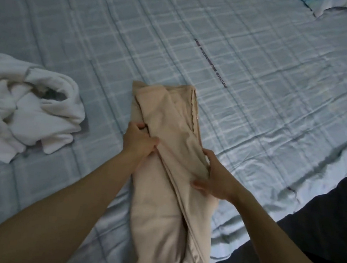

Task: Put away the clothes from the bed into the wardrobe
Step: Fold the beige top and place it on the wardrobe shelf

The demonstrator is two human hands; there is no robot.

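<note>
A beige pair of trousers [175, 127] lies lengthwise on the bed [259, 76], folded into a long narrow strip that runs toward me and hangs over the bed's near edge. My left hand [138, 141] grips the strip's left edge, thumb on top and fingers tucked into a fold. My right hand [215, 176] holds the right edge lower down, thumb lying across the cloth and fingers wrapped around its side. A crumpled white fleece garment [27, 107] lies on the bed to the left, apart from both hands. No wardrobe is in view.
The bed has a pale blue checked sheet with a line of dark lettering [210, 63] across its middle. A patterned pillow [335, 6] sits at the far right corner. The dark floor [330, 222] shows beyond the bed's right edge.
</note>
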